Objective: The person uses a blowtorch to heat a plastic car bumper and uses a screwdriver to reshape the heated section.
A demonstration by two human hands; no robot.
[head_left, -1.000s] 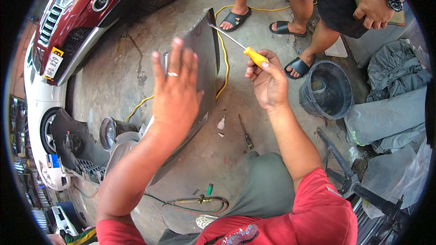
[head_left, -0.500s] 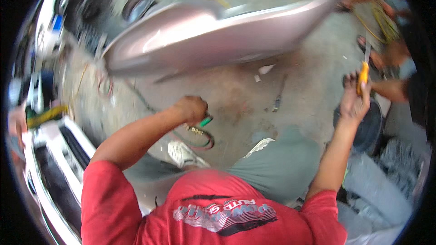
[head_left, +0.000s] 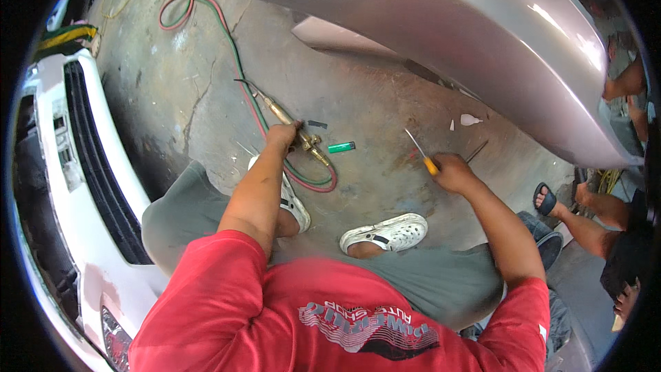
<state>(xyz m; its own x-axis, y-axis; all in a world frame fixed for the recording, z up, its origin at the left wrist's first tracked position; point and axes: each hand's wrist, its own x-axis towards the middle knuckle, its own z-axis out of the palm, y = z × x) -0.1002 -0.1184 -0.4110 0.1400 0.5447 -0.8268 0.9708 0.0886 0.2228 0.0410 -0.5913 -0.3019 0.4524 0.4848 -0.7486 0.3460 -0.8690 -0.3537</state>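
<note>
My left hand [head_left: 281, 139] is closed round a brass gas torch [head_left: 275, 109] with a bent thin tip, close to the floor. Red and green hoses [head_left: 231, 41] trail from it and loop beside it. My right hand [head_left: 454, 173] grips the yellow handle of a screwdriver [head_left: 417, 145], its metal shaft pointing up and left. Between my hands a green lighter-like cylinder [head_left: 341, 147] lies on the concrete, by a small dark strip [head_left: 317, 124]. Beyond my right hand is a large glossy pinkish-silver car bumper [head_left: 441, 34].
A white bumper with a black grille [head_left: 89, 158] stands along my left. White scraps [head_left: 469, 120] and a thin dark tool [head_left: 476, 151] lie near the silver bumper. At the right are another person's sandalled foot [head_left: 544, 198] and a dark bucket [head_left: 544, 238].
The view has swung, so the silver bumper now appears farther right and nearer. My right hand has lowered the screwdriver from its raised position. My left hand is now on the torch.
</note>
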